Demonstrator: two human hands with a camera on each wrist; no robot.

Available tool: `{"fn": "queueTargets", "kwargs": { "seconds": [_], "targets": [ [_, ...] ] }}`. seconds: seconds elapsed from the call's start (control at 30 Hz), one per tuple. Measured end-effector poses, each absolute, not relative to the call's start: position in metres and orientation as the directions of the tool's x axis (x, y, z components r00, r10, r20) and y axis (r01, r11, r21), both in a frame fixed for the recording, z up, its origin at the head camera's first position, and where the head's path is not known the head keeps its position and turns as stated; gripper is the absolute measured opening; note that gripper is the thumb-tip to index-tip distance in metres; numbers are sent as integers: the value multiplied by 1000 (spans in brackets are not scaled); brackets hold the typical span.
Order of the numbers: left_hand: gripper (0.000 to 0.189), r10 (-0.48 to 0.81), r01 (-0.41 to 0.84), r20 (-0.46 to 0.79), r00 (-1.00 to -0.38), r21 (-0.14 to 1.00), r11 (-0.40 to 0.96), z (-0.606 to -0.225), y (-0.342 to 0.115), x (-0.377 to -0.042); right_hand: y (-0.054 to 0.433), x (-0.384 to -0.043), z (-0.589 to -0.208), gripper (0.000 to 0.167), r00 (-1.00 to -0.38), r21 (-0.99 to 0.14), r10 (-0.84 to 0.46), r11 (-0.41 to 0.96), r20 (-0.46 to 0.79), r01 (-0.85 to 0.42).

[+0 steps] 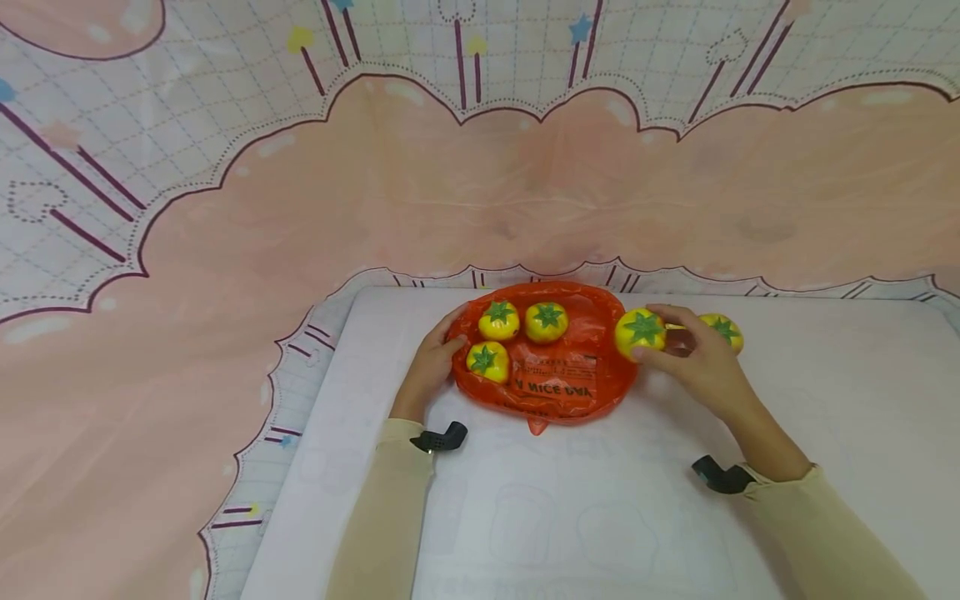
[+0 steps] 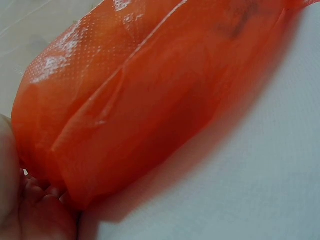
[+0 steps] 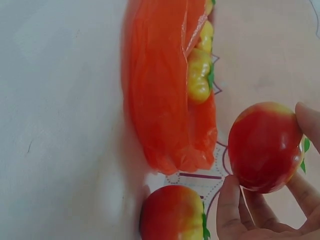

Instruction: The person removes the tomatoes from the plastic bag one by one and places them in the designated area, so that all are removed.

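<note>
A red plastic bag [image 1: 562, 387] with dark print lies on the white table, its mouth spread wide. Inside, toward its left side, sit three yellow toy tomatoes [image 1: 547, 322] with green star-shaped leaves. My left hand [image 1: 433, 362] grips the bag's left rim, thumb over the edge. At the bag's right rim, my right hand [image 1: 697, 354] holds another toy tomato [image 1: 642, 332] between thumb and fingers. The right wrist view shows this tomato's red underside [image 3: 265, 147], held higher than the bag. One more toy tomato [image 1: 724, 331] rests on the table beyond the right hand.
The white tabletop [image 1: 555, 508] stretches in front of the bag and out to the right. Behind the table hangs a pink and white patterned cloth [image 1: 525, 192], which also runs down the left side. Dark wrist cameras [image 1: 723, 475] sit on both sleeves.
</note>
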State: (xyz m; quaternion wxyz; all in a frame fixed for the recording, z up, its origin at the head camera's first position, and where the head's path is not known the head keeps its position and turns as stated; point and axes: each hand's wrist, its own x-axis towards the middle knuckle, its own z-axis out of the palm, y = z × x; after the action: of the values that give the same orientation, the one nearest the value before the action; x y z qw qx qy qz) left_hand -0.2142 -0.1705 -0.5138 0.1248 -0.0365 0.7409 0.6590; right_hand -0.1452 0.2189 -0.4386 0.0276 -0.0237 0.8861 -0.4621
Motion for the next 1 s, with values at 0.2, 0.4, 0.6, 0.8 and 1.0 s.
{"fn": "queueTargets", "kwargs": {
  "seconds": [0.2, 0.4, 0.6, 0.8, 1.0],
  "targets": [
    [53, 107, -233, -246, -963, 965, 117, -513, -170, -213, 224, -144, -436, 69, -996, -828, -81, 556, 33, -72],
    [53, 113, -242, -252, -961, 965, 98, -510, -169, -212, 229, -144, -435, 67, -997, -845, -73, 531, 33, -67],
    [52, 122, -250, -258, -958, 965, 81, -508, -169, -212, 233, -143, -430, 69, -999, -824, -43, 566, -11, -16],
    [52, 102, -262, -273, -956, 958, 114, -507, -169, -212, 235, -142, -427, 69, -999, -839, -32, 544, -14, -5],
    [52, 102, -256, -268, -958, 959, 119, -507, -169, -212, 239, -140, -426, 68, -999, -854, -33, 521, -30, 8]
  ]
}}
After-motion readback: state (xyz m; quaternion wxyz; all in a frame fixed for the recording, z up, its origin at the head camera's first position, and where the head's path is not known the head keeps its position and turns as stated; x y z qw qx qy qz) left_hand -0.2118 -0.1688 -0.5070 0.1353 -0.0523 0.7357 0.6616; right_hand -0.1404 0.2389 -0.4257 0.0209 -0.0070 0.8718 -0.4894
